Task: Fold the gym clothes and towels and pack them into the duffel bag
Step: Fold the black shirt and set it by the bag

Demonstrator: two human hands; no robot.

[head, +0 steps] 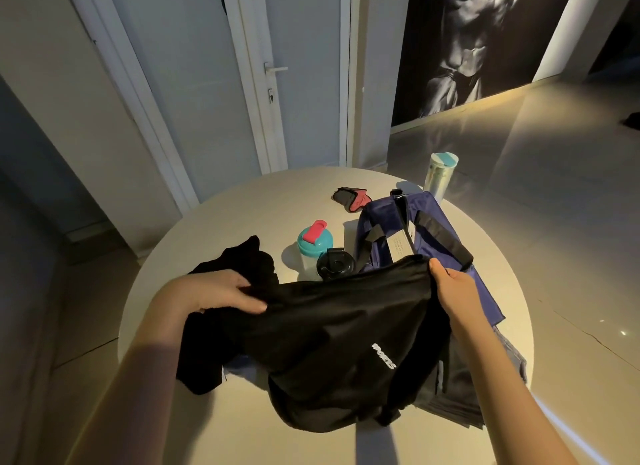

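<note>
A black sports garment [332, 343] with small white lettering hangs over the near half of the round table, lifted between both hands. My left hand [225, 291] grips its left edge, fingers curled over the cloth. My right hand [453, 288] pinches its right edge, thumb on top. Behind my right hand lies the navy duffel bag [412, 229] with black straps, flat on the table. More dark grey clothing [478, 388] is piled under the garment at the right. Another black piece [249, 260] lies behind my left hand.
On the white round table [242, 215] stand a teal shaker bottle with a pink cap [313, 242], a black lidded bottle [334, 265] and a pale tumbler [441, 173]. Red and black gloves [349, 197] lie at the back. Doors [277, 83] stand behind the table.
</note>
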